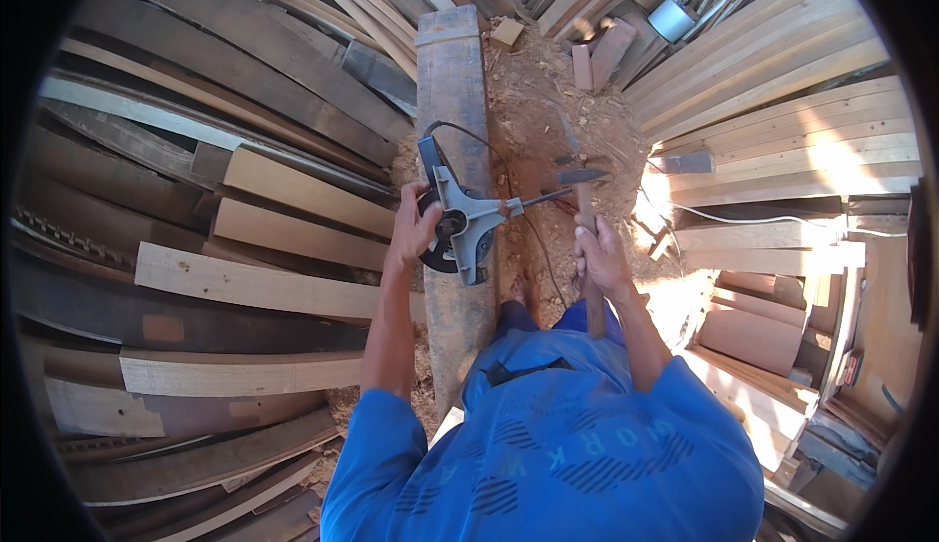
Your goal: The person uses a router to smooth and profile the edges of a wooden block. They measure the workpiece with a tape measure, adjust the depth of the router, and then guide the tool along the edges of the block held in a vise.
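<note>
A left hand [411,229] holds in a closed grip a grey metal circular saw with a black blade guard [455,224], lying on a long weathered wooden plank [455,102]. The right hand [599,253] holds in a closed grip a wooden-handled steel hammer [585,200] just right of the saw.

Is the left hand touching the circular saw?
Touching. The head view shows the left hand wrapped over the rim of the circular saw, fingers pressed on its round guard, with no gap between them. The saw rests on the plank.
</note>
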`<state>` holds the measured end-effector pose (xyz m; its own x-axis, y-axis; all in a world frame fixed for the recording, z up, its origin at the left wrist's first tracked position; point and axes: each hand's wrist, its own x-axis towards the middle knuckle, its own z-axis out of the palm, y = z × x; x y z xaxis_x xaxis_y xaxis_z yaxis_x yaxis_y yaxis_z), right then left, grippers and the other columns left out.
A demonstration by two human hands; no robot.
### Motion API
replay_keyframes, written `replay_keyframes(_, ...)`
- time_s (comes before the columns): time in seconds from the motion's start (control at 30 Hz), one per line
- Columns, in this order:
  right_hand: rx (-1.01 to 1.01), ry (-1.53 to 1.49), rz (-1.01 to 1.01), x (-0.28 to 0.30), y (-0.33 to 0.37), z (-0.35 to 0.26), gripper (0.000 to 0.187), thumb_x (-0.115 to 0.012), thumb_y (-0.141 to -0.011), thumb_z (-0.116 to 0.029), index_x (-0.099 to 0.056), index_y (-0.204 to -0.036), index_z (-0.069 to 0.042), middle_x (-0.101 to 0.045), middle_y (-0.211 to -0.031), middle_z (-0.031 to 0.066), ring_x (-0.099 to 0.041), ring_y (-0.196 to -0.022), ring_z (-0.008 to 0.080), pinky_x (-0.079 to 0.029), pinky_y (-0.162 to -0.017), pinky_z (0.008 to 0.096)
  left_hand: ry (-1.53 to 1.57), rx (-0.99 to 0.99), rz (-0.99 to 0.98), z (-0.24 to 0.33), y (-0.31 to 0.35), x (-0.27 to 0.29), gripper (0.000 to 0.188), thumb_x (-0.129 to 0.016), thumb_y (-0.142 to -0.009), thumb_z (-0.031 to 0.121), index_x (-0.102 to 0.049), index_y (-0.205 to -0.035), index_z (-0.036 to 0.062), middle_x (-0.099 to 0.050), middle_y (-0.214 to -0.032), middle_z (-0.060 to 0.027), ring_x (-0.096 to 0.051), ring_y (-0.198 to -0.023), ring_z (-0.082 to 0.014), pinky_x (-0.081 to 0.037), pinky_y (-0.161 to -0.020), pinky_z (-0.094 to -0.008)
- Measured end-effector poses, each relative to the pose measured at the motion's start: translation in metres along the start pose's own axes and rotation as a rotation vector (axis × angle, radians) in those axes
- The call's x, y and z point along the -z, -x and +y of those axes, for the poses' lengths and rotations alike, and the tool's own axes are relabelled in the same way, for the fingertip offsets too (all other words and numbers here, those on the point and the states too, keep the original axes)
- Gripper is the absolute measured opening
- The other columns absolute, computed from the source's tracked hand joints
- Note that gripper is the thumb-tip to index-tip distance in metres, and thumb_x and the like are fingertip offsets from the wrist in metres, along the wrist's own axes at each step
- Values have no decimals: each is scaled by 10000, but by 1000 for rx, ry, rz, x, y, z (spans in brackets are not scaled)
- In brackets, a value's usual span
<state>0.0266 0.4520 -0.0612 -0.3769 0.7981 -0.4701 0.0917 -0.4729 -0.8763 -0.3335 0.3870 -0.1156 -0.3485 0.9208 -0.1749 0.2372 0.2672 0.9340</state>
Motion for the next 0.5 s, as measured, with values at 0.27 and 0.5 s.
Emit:
replay_keyframes(0.27, 178, 406, 313, 21, -38, 24, 223, -672, -965, -216, -587, -1033, -21, -660, -797, 91, -623, -622, 150, -520, -579, 326, -476, -373, 5, 21, 46, 2, 525, -817, -759, 35, -652, -1240, 164, -448, -1532, -239, -412, -1397, -431, -334, -1149, -505)
replay_keyframes(0.5, 429, 417, 409, 0, -86, 14, 294, -703, -920, -259, -630, -1036, 1, -715, -881, 144, -693, -764, 224, -535, -691, 382, -506, -382, 63, 14, 48, -5, 471, -829, -765, 54, -676, -1190, 186, -453, -1533, -234, -421, -1377, -429, -355, -1123, -506)
